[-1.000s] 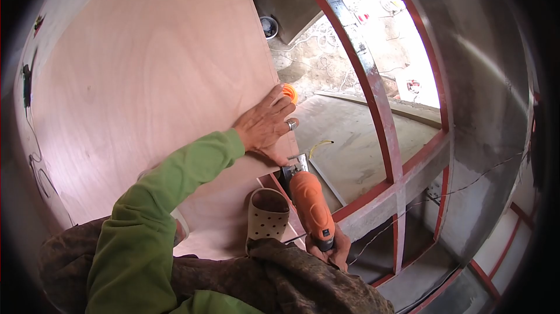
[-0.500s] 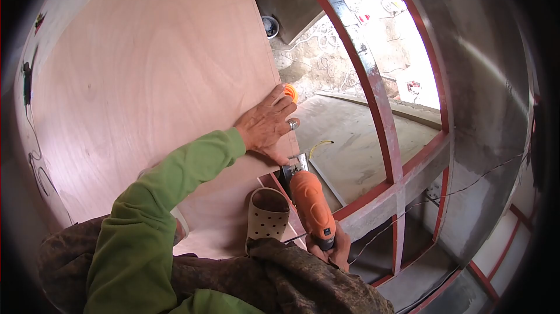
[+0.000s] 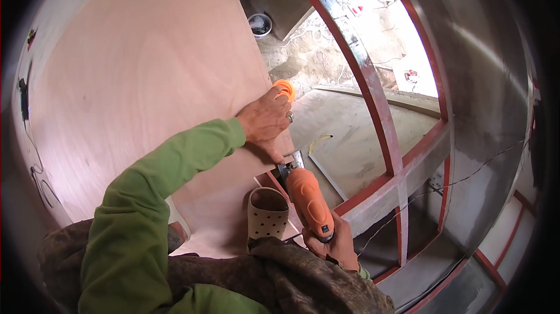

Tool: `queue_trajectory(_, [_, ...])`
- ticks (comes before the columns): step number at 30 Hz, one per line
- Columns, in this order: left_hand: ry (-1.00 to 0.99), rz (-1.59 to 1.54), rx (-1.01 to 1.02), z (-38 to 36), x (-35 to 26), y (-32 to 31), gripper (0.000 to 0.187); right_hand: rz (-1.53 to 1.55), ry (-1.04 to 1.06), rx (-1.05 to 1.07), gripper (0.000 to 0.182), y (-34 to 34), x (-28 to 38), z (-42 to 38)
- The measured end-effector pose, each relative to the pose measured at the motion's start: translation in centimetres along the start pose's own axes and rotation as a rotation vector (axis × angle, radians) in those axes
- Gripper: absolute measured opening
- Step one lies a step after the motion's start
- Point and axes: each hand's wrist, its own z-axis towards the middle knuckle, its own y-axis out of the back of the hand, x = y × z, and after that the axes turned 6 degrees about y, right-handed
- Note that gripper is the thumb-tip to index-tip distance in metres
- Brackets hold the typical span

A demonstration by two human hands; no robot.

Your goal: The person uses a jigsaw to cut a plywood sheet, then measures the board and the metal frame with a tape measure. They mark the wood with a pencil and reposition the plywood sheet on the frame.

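A large plywood sheet (image 3: 151, 74) fills the left side of the head view. My left hand (image 3: 265, 118), with a ring on one finger, lies over its right edge. The fingers curl over that edge and the thumb points at the near corner. Just past the fingertips is a round orange ribbed object (image 3: 285, 89). In my right hand (image 3: 337, 244) is an orange jigsaw (image 3: 310, 200), gripped at its rear end. The jigsaw's metal shoe (image 3: 293, 165) sits right at the sheet's near corner, by my left thumb; the blade is hidden.
My foot in a beige clog (image 3: 268, 216) is beside the jigsaw. Red-edged metal framing (image 3: 373, 92) curves along the right, above a lower floor (image 3: 350, 139) with a short yellow cable (image 3: 318, 140). A bucket (image 3: 259, 25) stands beyond the sheet. Thin wires (image 3: 408, 203) cross the frame.
My left fingers have drawn in more tightly at the sheet's edge. The jigsaw has shifted slightly left, and more of my right hand shows. The whole view has moved a little.
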Motion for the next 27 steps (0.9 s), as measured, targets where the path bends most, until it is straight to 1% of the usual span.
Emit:
queue_trajectory(2, [-0.002, -0.004, 0.056, 0.1, 0.1, 0.0, 0.096, -0.031, -0.024, 0.032, 0.034, 0.2, 0.3, 0.2])
queue_trajectory(3, [-0.001, -0.005, 0.057, 0.1, 0.1, 0.1, 0.096, -0.031, -0.025, 0.034, 0.034, 0.2, 0.4, 0.2])
queue_trajectory(5, [-0.014, -0.024, 0.030, -0.1, 0.2, 0.3, 0.095, -0.123, 0.037, 0.023, 0.037, 0.1, 0.5, 0.3])
queue_trajectory(9, [-0.020, -0.091, 0.034, -0.1, 0.3, 0.2, 0.093, -0.097, -0.011, 0.079, 0.038, 0.5, 0.2, 0.3])
queue_trajectory(10, [-0.028, -0.095, 0.004, -0.2, 0.4, 0.0, 0.092, -0.009, -0.105, 0.078, 0.038, 0.5, 0.1, 0.2])
queue_trajectory(12, [-0.030, -0.097, -0.025, -0.1, 0.4, 0.0, 0.091, 0.077, -0.196, 0.082, 0.038, 0.3, 0.1, 0.1])
queue_trajectory(14, [-0.030, -0.076, 0.044, -0.1, 0.4, 0.4, 0.090, 0.118, -0.248, 0.047, 0.038, 0.2, 0.4, 0.1])
queue_trajectory(15, [-0.026, -0.076, 0.046, -0.1, 0.4, 0.4, 0.090, 0.132, -0.265, 0.037, 0.038, 0.2, 0.6, 0.1])
queue_trajectory(18, [-0.043, -0.070, 0.021, -0.1, 0.4, 0.7, 0.089, 0.117, -0.199, 0.047, 0.037, 0.2, 1.1, 0.1])
queue_trajectory(20, [-0.041, -0.019, 0.052, 0.0, 0.3, 0.8, 0.088, 0.025, -0.143, -0.001, 0.038, -0.1, 0.5, 0.0])
queue_trajectory(24, [-0.035, -0.001, 0.024, -0.1, 0.3, 0.9, 0.088, 0.002, -0.127, 0.011, 0.039, -0.1, 0.8, 0.2])
queue_trajectory(26, [-0.051, -0.007, 0.048, -0.1, 0.4, 1.0, 0.086, -0.118, -0.086, -0.002, 0.039, -0.1, 1.6, 0.4])
queue_trajectory(27, [-0.048, -0.008, 0.047, -0.1, 0.4, 1.0, 0.086, -0.120, -0.086, 0.000, 0.039, -0.1, 1.6, 0.5])
